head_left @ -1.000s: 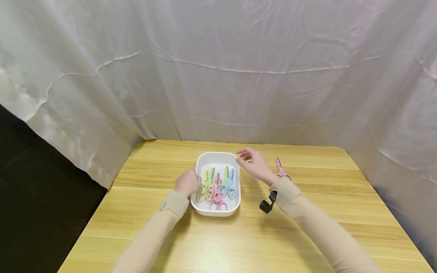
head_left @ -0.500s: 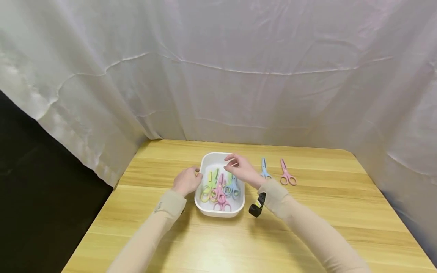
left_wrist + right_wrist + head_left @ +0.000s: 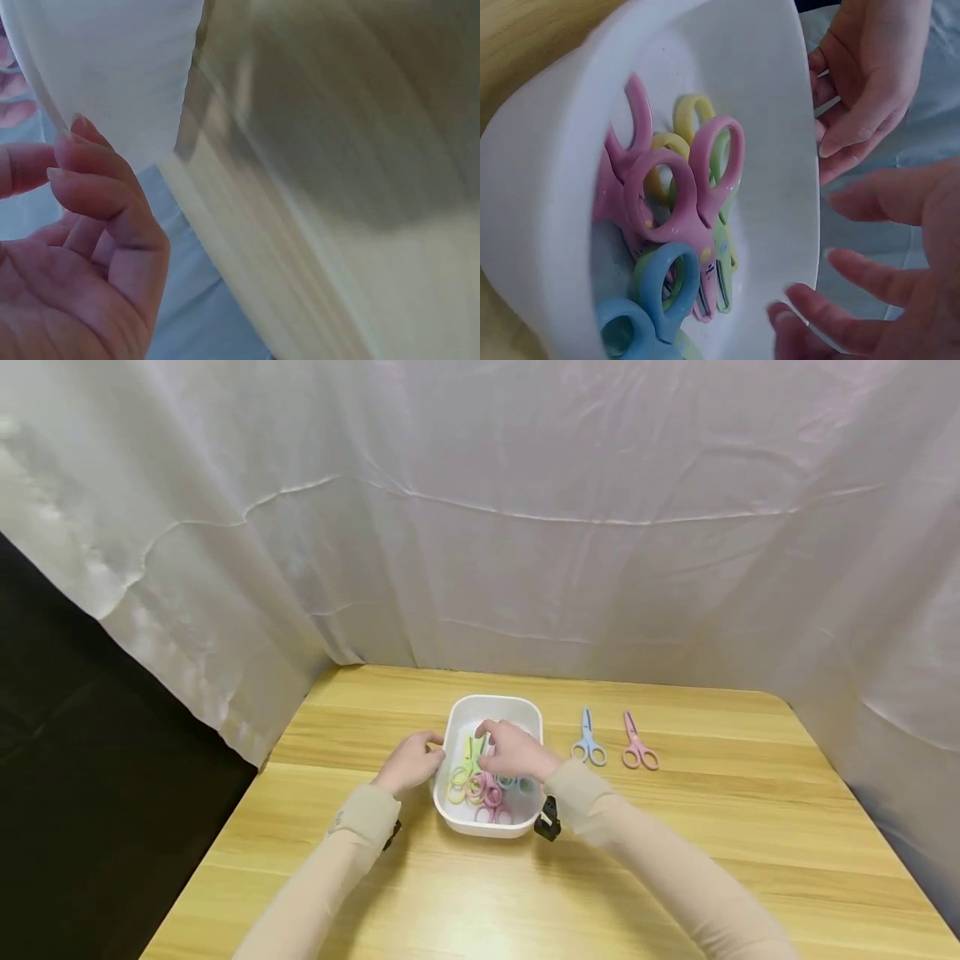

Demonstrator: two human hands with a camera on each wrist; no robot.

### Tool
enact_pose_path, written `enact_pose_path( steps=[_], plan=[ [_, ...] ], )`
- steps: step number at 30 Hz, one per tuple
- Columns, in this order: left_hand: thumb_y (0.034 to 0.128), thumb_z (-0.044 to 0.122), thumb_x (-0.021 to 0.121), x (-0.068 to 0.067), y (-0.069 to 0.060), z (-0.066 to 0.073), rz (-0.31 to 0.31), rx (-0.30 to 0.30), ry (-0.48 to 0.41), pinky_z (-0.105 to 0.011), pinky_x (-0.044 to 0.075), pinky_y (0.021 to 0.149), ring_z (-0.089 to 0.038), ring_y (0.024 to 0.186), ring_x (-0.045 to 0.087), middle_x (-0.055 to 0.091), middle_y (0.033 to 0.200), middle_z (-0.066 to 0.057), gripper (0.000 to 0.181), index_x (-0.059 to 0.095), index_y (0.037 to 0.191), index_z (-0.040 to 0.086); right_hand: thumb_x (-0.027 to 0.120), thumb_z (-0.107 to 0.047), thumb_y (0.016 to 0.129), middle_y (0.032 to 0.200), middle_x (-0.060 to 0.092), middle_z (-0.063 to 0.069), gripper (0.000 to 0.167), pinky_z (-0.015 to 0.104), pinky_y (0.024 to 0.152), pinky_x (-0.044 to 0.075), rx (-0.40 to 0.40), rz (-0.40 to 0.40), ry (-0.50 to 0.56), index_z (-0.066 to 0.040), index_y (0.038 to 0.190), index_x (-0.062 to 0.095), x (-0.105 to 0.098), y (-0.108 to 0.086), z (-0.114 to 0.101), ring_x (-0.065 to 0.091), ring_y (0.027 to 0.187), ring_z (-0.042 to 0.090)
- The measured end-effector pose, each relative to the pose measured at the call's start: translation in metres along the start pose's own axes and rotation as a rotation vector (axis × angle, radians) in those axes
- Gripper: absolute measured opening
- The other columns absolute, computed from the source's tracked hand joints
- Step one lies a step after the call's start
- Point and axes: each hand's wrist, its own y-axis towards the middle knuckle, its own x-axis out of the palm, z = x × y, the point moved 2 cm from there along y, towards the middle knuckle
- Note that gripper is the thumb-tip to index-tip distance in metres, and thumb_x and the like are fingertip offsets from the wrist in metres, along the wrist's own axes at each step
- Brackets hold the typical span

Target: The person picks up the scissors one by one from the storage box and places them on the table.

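Observation:
A white plastic bin (image 3: pixel 487 831) holds several children's scissors in pink, blue, yellow and green. My left hand (image 3: pixel 408 764) is at the bin's left side, its bent fingertips against the outer wall near the rim in the left wrist view. Over the scissors hovers my right hand (image 3: pixel 513 752), fingers spread and slightly bent, holding nothing. In the right wrist view, pink scissors (image 3: pixel 675 195) lie on top of green and yellow ones, with blue scissors (image 3: pixel 664 292) beside them. The right hand partly hides the blades in the head view.
Blue scissors (image 3: pixel 587 743) and pink scissors (image 3: pixel 636 745) lie side by side on the wooden table (image 3: pixel 712 810), right of the bin. A pale curtain (image 3: pixel 525 568) hangs behind the table and along its sides.
My right hand has moved left from the bin's right rim to over the scissors, uncovering the blue pair on the table. The left hand's fingers have loosened at the bin's side.

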Motion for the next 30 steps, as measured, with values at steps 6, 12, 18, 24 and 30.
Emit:
enact_pose_path(
  steps=[6,12,18,24,30],
  plan=[
    [0.0983,0.01,0.05,0.001,-0.001,-0.01,-0.09,0.022,-0.208,-0.038,0.057,0.07,-0.023,0.072,0.063,0.069,0.102,-0.023,0.044,0.05,0.139,-0.008,0.077,-0.018,0.085,0.113,0.059,0.014,0.054,0.039,0.084,0.052,0.049,-0.124,-0.087,-0.008,0.134,0.057,0.009,0.001,-0.008,0.057,0.089,0.021],
    [0.0987,0.011,0.052,0.001,0.001,-0.02,-0.146,0.006,-0.34,-0.022,0.042,0.057,-0.012,0.062,0.055,0.068,0.097,-0.02,0.047,0.048,0.141,-0.009,0.081,-0.021,0.082,0.124,0.054,0.016,0.059,0.046,0.094,0.05,0.094,-0.192,-0.143,-0.016,0.136,0.058,0.017,0.004,-0.011,0.056,0.102,0.026],
    [0.0989,0.013,0.053,-0.001,0.0,-0.026,-0.188,-0.004,-0.357,-0.019,0.04,0.055,-0.007,0.061,0.053,0.067,0.098,-0.014,0.051,0.045,0.145,-0.007,0.085,-0.024,0.077,0.138,0.047,0.018,0.069,0.048,0.097,0.048,0.124,-0.237,-0.157,-0.019,0.139,0.055,0.023,0.007,-0.013,0.05,0.115,0.03],
    [0.1,0.014,0.052,-0.001,0.0,-0.027,-0.215,-0.001,-0.366,-0.019,0.04,0.056,-0.008,0.062,0.052,0.066,0.1,-0.014,0.052,0.042,0.147,-0.005,0.083,-0.027,0.078,0.149,0.04,0.02,0.07,0.055,0.102,0.046,0.141,-0.292,-0.157,-0.023,0.141,0.053,0.023,0.006,-0.014,0.047,0.124,0.033],
    [0.0999,0.015,0.052,-0.001,0.001,-0.027,-0.213,0.0,-0.366,-0.019,0.04,0.055,-0.007,0.061,0.051,0.066,0.096,-0.011,0.052,0.043,0.148,-0.004,0.08,-0.028,0.081,0.156,0.035,0.022,0.069,0.059,0.109,0.041,0.135,-0.333,-0.154,-0.027,0.144,0.052,0.023,0.007,-0.013,0.046,0.13,0.036]
  ],
)
